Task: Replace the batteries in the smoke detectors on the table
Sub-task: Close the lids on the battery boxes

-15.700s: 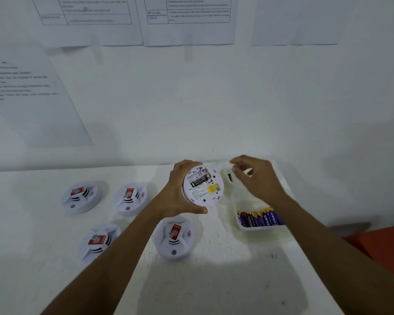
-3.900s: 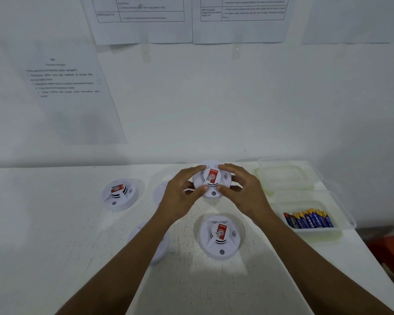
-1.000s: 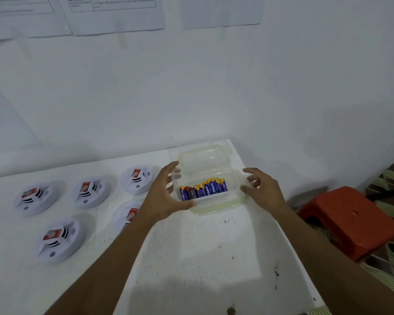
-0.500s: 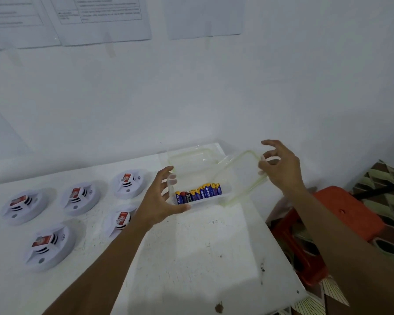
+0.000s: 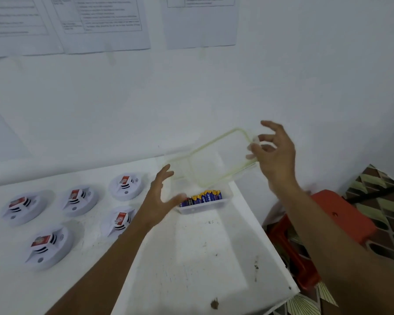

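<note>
The right hand (image 5: 274,153) pinches the short edge of a clear lid (image 5: 216,158) between thumb and fingertips, holding it tilted in the air above the box (image 5: 205,204). The left hand (image 5: 160,198) is spread wide and grips nothing, its fingers near the box's left end; whether they touch it I cannot tell.

The lid looks thin, light and slightly flexible, so an edge pinch should serve, though the smooth plastic could slip or bow. Inside the box a row of batteries (image 5: 203,197) lies side by side. They are small, hard and smooth and likely to roll, so each is probably best taken across its middle with two fingertips.

Five detectors (image 5: 125,186) rest face up on the bench (image 5: 191,258), left of the box. They appear to be light, rigid plastic discs, best gripped round the rim.
</note>
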`<state>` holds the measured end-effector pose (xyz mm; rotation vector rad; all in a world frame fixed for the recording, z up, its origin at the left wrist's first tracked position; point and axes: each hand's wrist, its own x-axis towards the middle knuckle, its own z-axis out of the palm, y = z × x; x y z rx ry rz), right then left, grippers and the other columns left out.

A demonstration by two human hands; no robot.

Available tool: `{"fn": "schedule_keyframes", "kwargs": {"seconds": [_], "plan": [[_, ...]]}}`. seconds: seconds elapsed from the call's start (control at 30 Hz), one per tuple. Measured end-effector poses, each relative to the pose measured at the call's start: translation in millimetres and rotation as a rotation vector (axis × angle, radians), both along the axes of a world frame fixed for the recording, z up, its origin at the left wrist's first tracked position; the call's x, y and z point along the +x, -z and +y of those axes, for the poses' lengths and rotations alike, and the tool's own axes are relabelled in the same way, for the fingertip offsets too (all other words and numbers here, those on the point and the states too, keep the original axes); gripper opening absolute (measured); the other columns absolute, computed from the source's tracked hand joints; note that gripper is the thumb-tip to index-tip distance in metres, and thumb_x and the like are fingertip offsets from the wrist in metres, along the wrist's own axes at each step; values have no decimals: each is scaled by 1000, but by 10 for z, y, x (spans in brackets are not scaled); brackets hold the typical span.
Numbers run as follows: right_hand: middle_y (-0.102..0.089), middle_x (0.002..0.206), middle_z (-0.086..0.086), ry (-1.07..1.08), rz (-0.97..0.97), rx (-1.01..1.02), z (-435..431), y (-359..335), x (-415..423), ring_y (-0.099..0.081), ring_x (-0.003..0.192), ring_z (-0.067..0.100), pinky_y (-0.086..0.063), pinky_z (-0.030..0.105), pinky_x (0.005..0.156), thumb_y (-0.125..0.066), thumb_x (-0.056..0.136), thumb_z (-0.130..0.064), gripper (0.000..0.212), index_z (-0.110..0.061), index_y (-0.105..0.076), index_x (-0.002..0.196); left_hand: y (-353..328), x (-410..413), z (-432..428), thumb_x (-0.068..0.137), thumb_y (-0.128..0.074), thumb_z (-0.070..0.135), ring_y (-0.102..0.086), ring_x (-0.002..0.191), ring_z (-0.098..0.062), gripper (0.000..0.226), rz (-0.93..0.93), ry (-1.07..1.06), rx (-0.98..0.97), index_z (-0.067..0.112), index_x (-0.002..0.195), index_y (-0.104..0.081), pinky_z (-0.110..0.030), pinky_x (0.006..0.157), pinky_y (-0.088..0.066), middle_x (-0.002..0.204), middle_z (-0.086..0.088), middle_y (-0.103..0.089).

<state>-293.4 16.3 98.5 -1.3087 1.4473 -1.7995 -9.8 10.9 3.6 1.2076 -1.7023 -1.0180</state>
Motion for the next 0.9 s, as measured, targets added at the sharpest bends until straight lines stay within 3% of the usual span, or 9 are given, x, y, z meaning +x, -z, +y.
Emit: {"fn": "schedule_keyframes", "kwargs": {"seconds": [0.13, 0.2, 0.3, 0.37, 0.47, 0.57, 0.7, 0.83, 0.9], "plan": [[-61, 95, 15, -137, -164, 100, 37, 306, 275, -70, 78, 28, -60, 53, 74, -66, 82, 7, 50, -30, -62, 116, -211, 9, 42, 82, -69, 43, -62, 75, -7, 70, 109, -127, 16, 29, 142, -36, -21, 68, -49, 94, -2, -67], [-61, 99, 18, -194, -238, 146, 68, 389, 352, -72, 85, 31, -60, 49, 75, -68, 84, 6, 49, -28, -60, 119, -268, 44, 52, 86, -71, 25, -60, 59, -16, 62, 179, -144, 55, 28, 139, -40, -24, 53, -46, 90, -14, -66], [-67, 96, 11, -199, -222, 183, 73, 455, 370, -71, 88, 28, -58, 40, 80, -69, 85, 3, 47, -27, -59, 120, -337, 106, 70, 86, -72, 19, -52, 48, -19, 59, 237, -205, 72, 31, 136, -42, -24, 45, -41, 99, -8, -68], [-72, 90, 2, -163, -77, 202, 54, 458, 342, -64, 80, 22, -52, 32, 85, -69, 83, 2, 51, -32, -59, 120, -358, 135, 62, 87, -71, 18, -53, 47, -19, 59, 218, -225, 34, 32, 137, -42, -26, 45, -44, 105, -7, -68], [-73, 91, -2, -193, -34, 178, 45, 417, 294, -49, 69, 19, -46, 25, 75, -67, 85, 1, 57, -35, -56, 127, -406, 160, 48, 91, -64, 7, -63, 56, -22, 58, 201, -212, -24, 31, 138, -42, -28, 56, -53, 112, -8, -68], [-72, 100, 5, -234, -72, 160, 40, 390, 227, -59, 73, 16, -47, 24, 69, -60, 88, 5, 58, -33, -53, 131, -441, 185, 66, 92, -54, 2, -69, 77, -29, 54, 312, -158, -8, 27, 139, -43, -33, 73, -56, 119, -9, -66], [-71, 109, 13, -340, -220, 179, 27, 433, 179, -65, 93, 22, -52, 33, 81, -53, 94, -5, 39, -23, -57, 129, -391, 221, 61, 103, -42, 15, -67, 94, -26, 38, 379, -144, -4, 19, 140, -41, -30, 79, -55, 112, -8, -70], [-74, 102, 3, -300, -104, 247, 2, 600, 222, -67, 98, 23, -54, 36, 89, -66, 90, -13, 33, -26, -63, 121, -234, 216, 9, 91, -64, 12, -68, 85, -19, 50, 162, -152, -61, 23, 136, -44, -30, 77, -55, 105, 2, -72], [-73, 100, -3, -245, 3, 283, -12, 707, 247, -67, 94, 18, -53, 31, 84, -74, 84, -12, 36, -30, -66, 115, -101, 174, 27, 84, -73, 10, -65, 70, -15, 58, 23, -139, -103, 25, 133, -47, -26, 69, -54, 109, 8, -68]]}}
